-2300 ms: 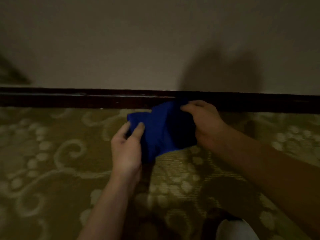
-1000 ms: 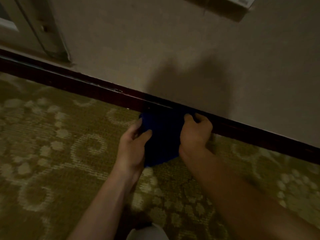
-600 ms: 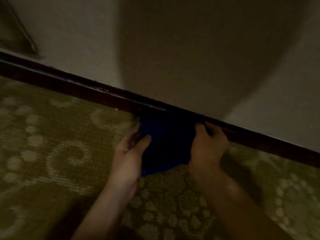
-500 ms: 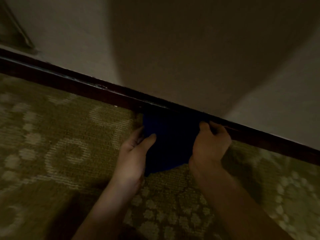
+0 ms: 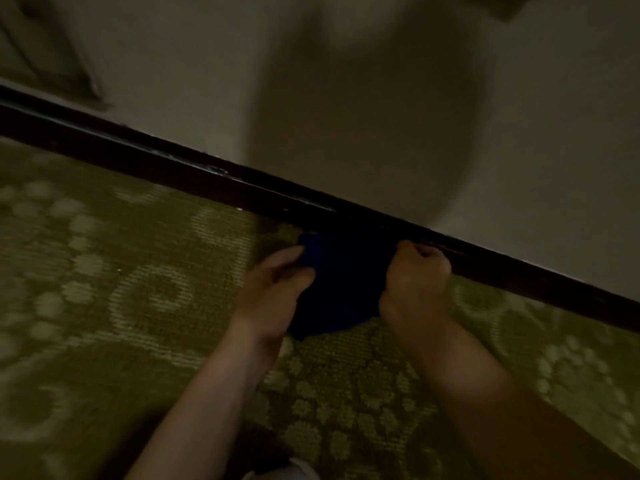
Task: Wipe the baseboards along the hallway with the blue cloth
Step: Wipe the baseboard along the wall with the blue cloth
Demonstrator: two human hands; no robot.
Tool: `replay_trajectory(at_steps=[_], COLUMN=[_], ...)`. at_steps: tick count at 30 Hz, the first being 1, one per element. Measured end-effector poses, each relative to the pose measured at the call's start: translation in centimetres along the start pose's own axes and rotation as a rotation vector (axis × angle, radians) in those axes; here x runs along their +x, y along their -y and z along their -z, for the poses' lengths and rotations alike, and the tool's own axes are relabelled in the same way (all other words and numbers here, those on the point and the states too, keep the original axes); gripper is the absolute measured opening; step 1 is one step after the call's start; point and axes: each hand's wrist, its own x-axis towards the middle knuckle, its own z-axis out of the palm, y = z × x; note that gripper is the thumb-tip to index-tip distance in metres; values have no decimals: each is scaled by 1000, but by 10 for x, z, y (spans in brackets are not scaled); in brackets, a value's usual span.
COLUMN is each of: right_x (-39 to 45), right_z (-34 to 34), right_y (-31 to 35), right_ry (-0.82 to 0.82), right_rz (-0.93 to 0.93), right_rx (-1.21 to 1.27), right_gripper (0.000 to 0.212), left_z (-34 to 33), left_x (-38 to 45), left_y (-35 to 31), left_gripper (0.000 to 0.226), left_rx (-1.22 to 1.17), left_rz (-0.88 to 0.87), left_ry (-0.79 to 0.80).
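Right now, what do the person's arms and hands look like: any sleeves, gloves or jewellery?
Both forearms are bare up to the frame edge, with no sleeves in view. The left hand and right hand wear no gloves. No watch, ring or bracelet shows, though the picture is dim and blurred, so small items could be missed.
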Motion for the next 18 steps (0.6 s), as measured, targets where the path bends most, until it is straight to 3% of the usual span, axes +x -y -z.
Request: replay_trajectory(at_steps=[4,6,11,14,18], right_x=[-23,-20,13,16,-1], right_z=[-16,-7,31,33,18], right_y=[1,1,3,4,5], right_ry=[214,259,64,158,395], right_rz=[174,178,-155,-308,-396], right_rx=[-133,-118,149,220,260], right_gripper=[21,22,16,20,42], left_z=[-5,-5,-24,-44,-36], left_x=[-2,-2,4,23,25], left_y=[6,8,11,1,-13], left_gripper=[16,19,23,22,22], left_rx=[-45,-27,79,26,-230], left_rz=[48,88,163,172,151], left_ry=[-63,-28,39,-60,-124])
